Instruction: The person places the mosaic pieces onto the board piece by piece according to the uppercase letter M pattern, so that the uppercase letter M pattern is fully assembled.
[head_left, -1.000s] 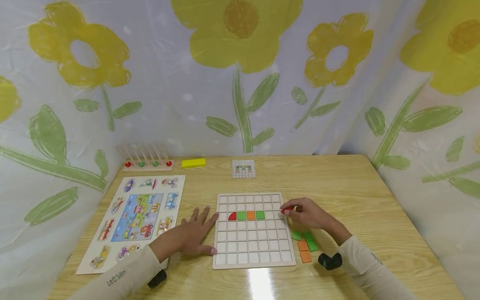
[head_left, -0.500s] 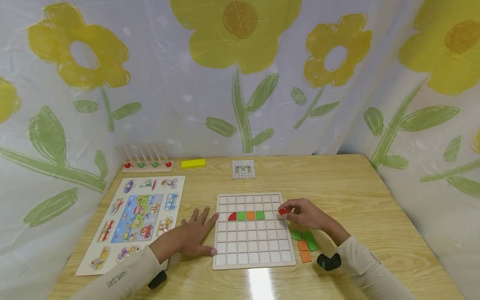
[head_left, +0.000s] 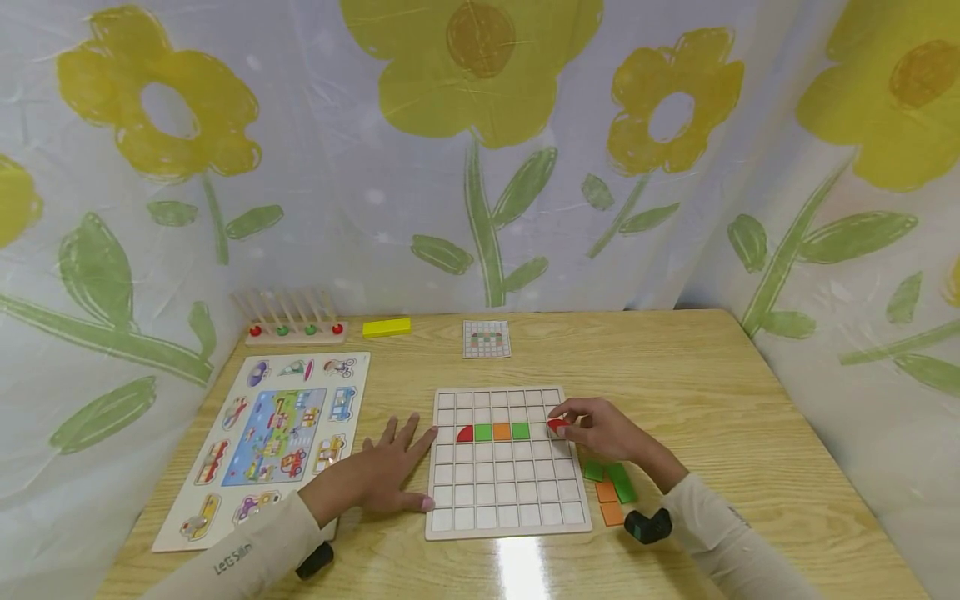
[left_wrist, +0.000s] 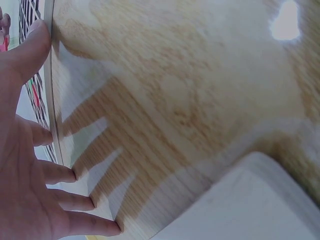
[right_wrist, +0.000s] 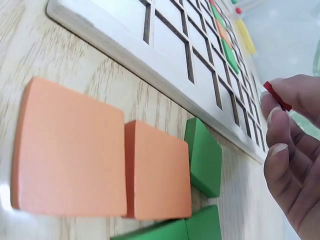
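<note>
A white wooden grid board (head_left: 506, 493) lies at the middle of the table. One of its rows holds a red quarter-round tile (head_left: 466, 433), a green tile (head_left: 483, 432), an orange tile (head_left: 501, 431) and another green tile (head_left: 521, 431). My right hand (head_left: 603, 429) pinches a red tile (head_left: 557, 426) between thumb and fingers, over the board's right edge. In the right wrist view only the thin side of that red tile (right_wrist: 277, 96) shows. Spread out flat, my left hand (head_left: 390, 475) rests on the table with its fingertips and thumb at the board's left edge.
Loose orange tiles (head_left: 609, 502) and green tiles (head_left: 619, 482) lie right of the board. A pattern card (head_left: 487, 339) is behind it. At left are a vehicle puzzle board (head_left: 255, 367), a peg stand with beads (head_left: 296, 335) and a yellow block (head_left: 387, 327).
My right hand has moved slightly left with the red tile, from beside the board's right edge to over its rightmost squares. The left hand stays where it was.
</note>
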